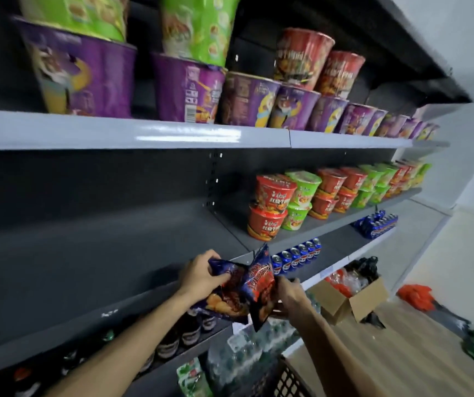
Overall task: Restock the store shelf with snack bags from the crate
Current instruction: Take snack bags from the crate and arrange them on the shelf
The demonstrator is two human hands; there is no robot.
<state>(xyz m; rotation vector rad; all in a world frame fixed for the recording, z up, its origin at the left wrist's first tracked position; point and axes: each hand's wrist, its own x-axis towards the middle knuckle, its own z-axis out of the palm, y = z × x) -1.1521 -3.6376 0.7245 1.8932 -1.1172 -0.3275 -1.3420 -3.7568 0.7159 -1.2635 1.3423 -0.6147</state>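
Note:
Two dark blue snack bags with red print are held in front of the dark grey shelf (92, 253). My left hand (200, 272) grips the top of the left snack bag (225, 293), which lies tilted with chips pictured on it. My right hand (288, 292) holds the right snack bag (260, 285) from its lower right side; that bag stands more upright and overlaps the other. The shelf board behind the bags is bare on its left part. A black plastic crate (283, 379) shows at the bottom edge, mostly out of frame.
Red and green noodle bowls (276, 207) stand on the same shelf to the right. Purple, green and red noodle cups (190, 87) fill the shelf above. Blue cans (296, 256), dark bottles (173, 339) and water packs (258, 342) sit lower. An open cardboard box (353, 299) rests on the wooden floor.

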